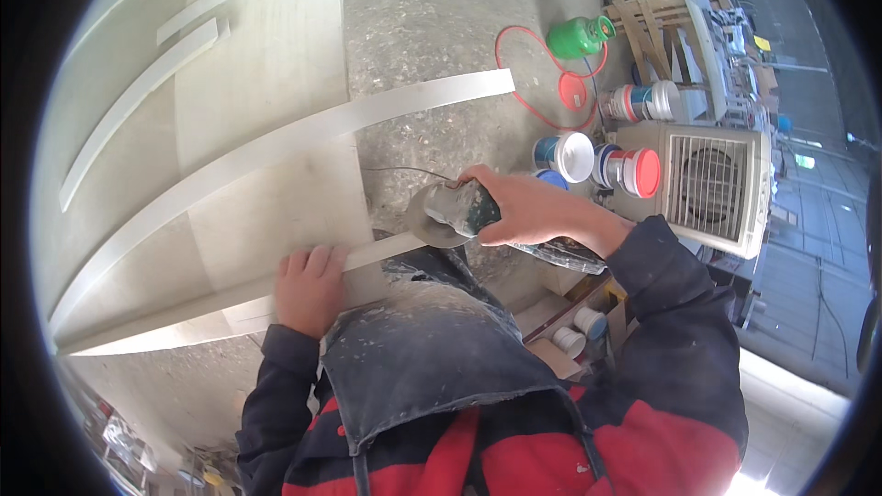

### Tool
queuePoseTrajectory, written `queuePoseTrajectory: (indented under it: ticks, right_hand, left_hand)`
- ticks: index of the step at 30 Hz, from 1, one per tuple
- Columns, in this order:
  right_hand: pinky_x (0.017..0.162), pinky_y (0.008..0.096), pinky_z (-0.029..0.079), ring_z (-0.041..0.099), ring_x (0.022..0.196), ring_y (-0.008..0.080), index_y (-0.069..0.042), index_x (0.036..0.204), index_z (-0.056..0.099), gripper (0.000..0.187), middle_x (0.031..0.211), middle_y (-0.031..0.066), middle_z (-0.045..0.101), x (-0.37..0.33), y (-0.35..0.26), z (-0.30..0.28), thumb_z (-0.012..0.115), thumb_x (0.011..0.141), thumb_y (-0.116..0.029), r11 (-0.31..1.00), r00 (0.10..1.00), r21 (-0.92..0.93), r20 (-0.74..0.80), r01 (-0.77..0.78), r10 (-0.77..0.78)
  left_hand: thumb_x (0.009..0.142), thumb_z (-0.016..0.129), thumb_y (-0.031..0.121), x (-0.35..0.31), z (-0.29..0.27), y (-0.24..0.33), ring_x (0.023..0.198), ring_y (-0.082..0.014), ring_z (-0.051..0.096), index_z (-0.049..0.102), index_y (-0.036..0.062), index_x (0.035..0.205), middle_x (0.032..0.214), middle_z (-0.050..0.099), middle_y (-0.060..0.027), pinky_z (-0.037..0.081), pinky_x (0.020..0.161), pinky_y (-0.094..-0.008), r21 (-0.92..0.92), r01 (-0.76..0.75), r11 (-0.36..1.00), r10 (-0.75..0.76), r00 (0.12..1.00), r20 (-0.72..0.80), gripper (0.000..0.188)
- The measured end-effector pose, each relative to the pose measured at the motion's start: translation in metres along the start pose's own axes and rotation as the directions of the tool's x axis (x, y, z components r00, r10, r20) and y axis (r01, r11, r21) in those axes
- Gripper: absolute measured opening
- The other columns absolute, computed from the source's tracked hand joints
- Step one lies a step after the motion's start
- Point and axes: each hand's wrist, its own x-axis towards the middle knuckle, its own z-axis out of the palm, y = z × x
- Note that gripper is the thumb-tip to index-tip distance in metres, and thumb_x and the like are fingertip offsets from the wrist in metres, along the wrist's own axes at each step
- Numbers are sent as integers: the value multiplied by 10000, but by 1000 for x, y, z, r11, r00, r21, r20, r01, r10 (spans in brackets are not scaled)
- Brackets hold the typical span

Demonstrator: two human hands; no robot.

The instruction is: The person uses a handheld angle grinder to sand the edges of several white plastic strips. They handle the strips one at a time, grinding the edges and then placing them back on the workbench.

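1. We're seeing the right hand (514, 205) clasping a disc-type power tool (480, 209), fingers and thumb wrapping round its body.
2. We're finding the tool's round disc (424, 225) at the right end of a narrow pale strip (386, 249); it's covering that end, so we're not telling whether they touch.
3. We're noting the left hand (314, 289) partly curled, fingers bending over the strip near the worktop's (276, 64) edge; its thumb is hiding, so we can't tell pinching from pressing.
4. We're placing the strip along the near side of the worktop, in front of the dusty dark apron (413, 340).
5. We're marking a long curved white piece (248, 161) lying beyond it, its far end sticking out past the worktop; shorter curved pieces (138, 110) are lying further left.
6. On the floor (423, 18) at right we're logging a green gas cylinder (571, 39), red hose (514, 103), a red-lidded bucket (647, 173), a white-and-blue bucket (575, 158) and a boxy grilled fan unit (758, 188).
7. We're seeing the right forearm blocking some floor clutter.
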Motion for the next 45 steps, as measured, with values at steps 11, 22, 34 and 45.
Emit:
queuePoseTrajectory:
  ticks: [11,22,34,45]
  right_hand:
    - [801,497,527,709,911,440,-143,1542,387,814,945,251,711,14,52,9,752,823,-250,992,995,-91,30,-87,90]
    - [915,374,534,688,1066,239,-108,1545,447,844,1160,137,695,58,166,54,845,825,-295,897,997,437,-6,-69,79]
    - [714,346,588,700,808,182,-97,1567,421,831,1085,101,675,98,222,103,810,834,-143,472,928,867,294,-158,-229]
    - [722,347,574,702,816,185,-69,1569,412,846,1117,117,687,114,223,93,799,822,-160,566,894,815,340,-125,-292]
  left_hand:
    - [765,759,87,-57,28,-41,1065,-280,634,739,146,1200,1104,687,-25,517,941,-455,15,94,995,-94,996,10,439]
    - [803,800,100,-82,83,-38,1078,-340,608,739,97,1238,1093,676,-85,483,961,-488,-32,141,989,-139,988,63,439]
    - [813,791,105,-18,96,27,1009,-332,624,741,77,1140,1029,717,-74,483,954,-472,70,167,984,-176,973,149,332]
    - [801,784,70,-18,99,29,997,-334,627,737,86,1123,1038,726,-74,491,919,-469,77,178,981,-189,968,168,326]
